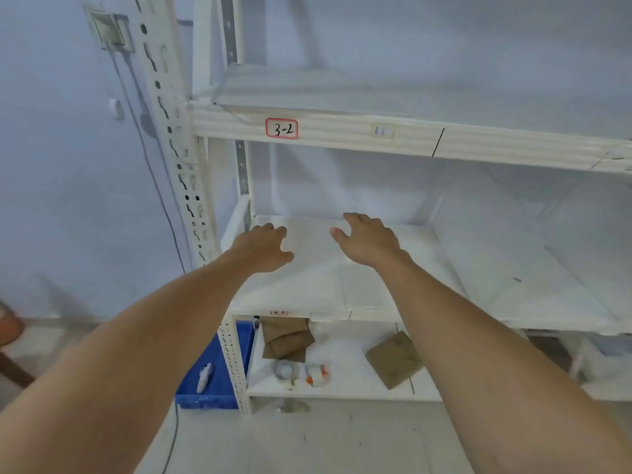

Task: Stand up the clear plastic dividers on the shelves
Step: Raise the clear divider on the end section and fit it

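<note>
Dividers: one clear plastic divider (307,261) seems to be lying flat on the middle shelf (513,302), at its left end, right under both hands. It's transparent, so I'm only picking out faint edges; exact outline hard to tell.

Left hand (265,249) is hovering palm down over the sheet's left side, fingers loosely spread, holding nothing. Right hand (367,241) is doing the same over the far right part, fingers curled a little, also empty. Whether fingertips are touching the plastic, cannot tell.

Progress, my read: nothing is standing upright on this shelf yet. Further right, a large clear panel (506,234) seems to be leaning or lying tilted against the back; glare makes it ambiguous. Upper shelf (410,97), tagged 3-2 label (281,128), is showing no upright divider either, though clear plastic could be hiding there.

Bottom shelf (342,388) is carrying brown packets (287,338) and tape rolls (301,371), no dividers visible.

So looking like the early phase: grip on the flat sheet not yet taken, lift and stand-up all remaining.
</note>
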A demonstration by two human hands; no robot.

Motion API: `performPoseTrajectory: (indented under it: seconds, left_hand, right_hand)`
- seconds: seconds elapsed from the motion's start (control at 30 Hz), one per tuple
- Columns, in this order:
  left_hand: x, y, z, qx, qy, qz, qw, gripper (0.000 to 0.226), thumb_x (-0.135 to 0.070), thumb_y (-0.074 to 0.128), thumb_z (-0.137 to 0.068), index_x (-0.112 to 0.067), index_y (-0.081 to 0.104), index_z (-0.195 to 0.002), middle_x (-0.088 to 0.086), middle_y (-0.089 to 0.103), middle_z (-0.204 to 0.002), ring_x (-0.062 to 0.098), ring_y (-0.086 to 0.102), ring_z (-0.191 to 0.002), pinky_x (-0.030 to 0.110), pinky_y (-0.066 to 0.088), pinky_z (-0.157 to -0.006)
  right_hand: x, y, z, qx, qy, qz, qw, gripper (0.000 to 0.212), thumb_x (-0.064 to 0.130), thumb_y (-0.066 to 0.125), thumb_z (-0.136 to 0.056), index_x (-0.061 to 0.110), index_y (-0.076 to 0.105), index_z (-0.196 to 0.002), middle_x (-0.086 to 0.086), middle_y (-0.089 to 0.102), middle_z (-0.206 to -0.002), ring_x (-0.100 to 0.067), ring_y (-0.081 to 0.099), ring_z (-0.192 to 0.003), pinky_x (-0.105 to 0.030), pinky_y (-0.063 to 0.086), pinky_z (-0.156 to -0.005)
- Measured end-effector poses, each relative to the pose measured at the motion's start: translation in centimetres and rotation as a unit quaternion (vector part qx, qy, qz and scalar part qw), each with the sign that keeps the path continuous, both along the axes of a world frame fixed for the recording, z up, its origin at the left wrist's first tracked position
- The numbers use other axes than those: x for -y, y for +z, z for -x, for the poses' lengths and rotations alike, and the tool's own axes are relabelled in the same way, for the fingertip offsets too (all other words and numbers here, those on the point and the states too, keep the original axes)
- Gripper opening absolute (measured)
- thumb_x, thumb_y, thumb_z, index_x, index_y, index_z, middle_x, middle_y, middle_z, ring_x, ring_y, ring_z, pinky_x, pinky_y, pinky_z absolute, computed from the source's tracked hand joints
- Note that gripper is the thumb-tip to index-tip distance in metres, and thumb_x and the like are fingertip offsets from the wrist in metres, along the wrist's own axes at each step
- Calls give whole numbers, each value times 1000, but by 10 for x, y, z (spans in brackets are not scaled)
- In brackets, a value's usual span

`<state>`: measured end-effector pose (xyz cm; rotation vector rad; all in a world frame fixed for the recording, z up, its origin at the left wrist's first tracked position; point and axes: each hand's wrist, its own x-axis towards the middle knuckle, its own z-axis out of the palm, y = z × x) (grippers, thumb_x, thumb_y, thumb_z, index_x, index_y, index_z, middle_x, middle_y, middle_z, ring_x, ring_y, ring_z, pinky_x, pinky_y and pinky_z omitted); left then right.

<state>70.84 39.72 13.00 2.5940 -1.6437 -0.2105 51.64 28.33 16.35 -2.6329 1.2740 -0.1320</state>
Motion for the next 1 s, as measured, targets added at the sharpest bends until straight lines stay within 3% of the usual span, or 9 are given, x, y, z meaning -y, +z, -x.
performPoseTrajectory:
  seconds: [0.13, 0.27, 0.33, 0.43, 0.53, 0.6, 0.73, 0.9, 1.0]
  left_hand:
    - [0, -72, 15, -12, -53, -38, 998, 53, -40, 60, -96, -23, 48, -145, 3, 54, -137, 26, 57, -122, 43, 52, -94]
    - [0, -137, 37, 4, -102, -69, 992, 33, -24, 56, -97, -15, 57, -129, 6, 59, -120, 27, 62, -107, 44, 55, -85]
    - [1, -161, 52, 11, -102, -74, 992, 24, -18, 50, -97, -7, 59, -117, 8, 60, -106, 30, 61, -94, 42, 53, -77]
    - [3, -183, 74, 24, -81, -58, 995, 31, -26, 46, -99, -2, 64, -104, 14, 66, -101, 37, 64, -93, 36, 43, -72]
    - [6, -203, 80, -36, -10, 9, 999, 38, -31, 49, -96, 3, 66, -102, 22, 71, -102, 42, 67, -95, 42, 50, -77]
    - [9, -216, 83, -71, 27, 56, 996, 39, -30, 52, -97, 1, 64, -117, 21, 70, -111, 43, 67, -99, 46, 53, -79]
    - [21, -231, 86, -72, 17, 126, 989, 28, -20, 57, -98, -3, 62, -119, 17, 68, -114, 42, 68, -93, 48, 54, -70]
    - [38, -244, 81, -102, 56, 206, 972, 21, -21, 61, -98, -3, 58, -109, 15, 72, -99, 37, 69, -83, 50, 56, -68]
    - [40, -247, 81, -88, 25, 260, 961, 35, -25, 56, -96, 0, 66, -119, 19, 74, -90, 39, 70, -76, 48, 57, -61]
  right_hand:
    - [-1, -79, 8, 8, -50, -64, 997, 62, 55, 37, -100, 17, 39, -148, -8, 45, -149, -30, 41, -135, -45, 42, -100]
    - [-10, -169, 16, 53, -131, -202, 969, 52, 58, 50, -91, 12, 58, -112, -7, 62, -108, -29, 60, -100, -34, 48, -72]
    - [-20, -211, 16, 127, -182, -332, 917, 49, 57, 60, -82, 10, 61, -96, -5, 64, -91, -26, 64, -87, -34, 52, -68]
    - [-27, -269, 13, 251, -267, -456, 811, 40, 42, 70, -74, 7, 69, -93, -11, 71, -91, -25, 68, -79, -40, 59, -80]
    - [-28, -295, 13, 337, -278, -519, 734, 34, 28, 69, -78, 6, 72, -104, -9, 73, -93, -23, 68, -81, -40, 58, -84]
    - [-25, -295, 12, 388, -269, -551, 689, 31, 26, 71, -79, 9, 74, -105, -6, 76, -94, -21, 71, -86, -39, 58, -87]
    - [-15, -286, 10, 463, -258, -593, 606, 24, 17, 71, -87, 8, 75, -109, -5, 75, -91, -18, 70, -83, -33, 56, -82]
    - [-10, -280, 7, 485, -250, -635, 546, 21, 17, 67, -95, 3, 72, -110, -2, 70, -74, -10, 67, -59, -27, 56, -63]
    - [-9, -288, 2, 513, -259, -630, 522, 30, 16, 71, -92, -1, 71, -117, -6, 70, -84, -9, 67, -65, -27, 57, -75]
